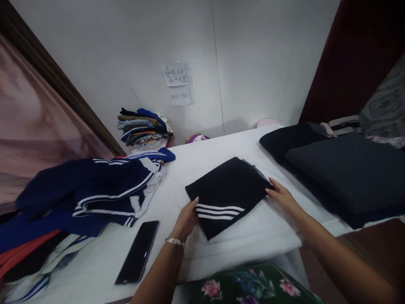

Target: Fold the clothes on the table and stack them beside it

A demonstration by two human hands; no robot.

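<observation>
A black garment, folded into a flat packet with white stripes across its near corner, lies over the middle of the white-covered table. A bit of grey cloth shows at its far right edge. My left hand, with a silver bracelet at the wrist, is closed on the left edge, thumb on top and fingers mostly hidden underneath. At the right corner, my right hand pinches the same folded garment between thumb and fingers.
Left of the packet is a heap of navy and white striped clothes. A black phone lies near my left forearm. Folded dark clothes are stacked on the right. A clothes pile stands by the wall under paper notes.
</observation>
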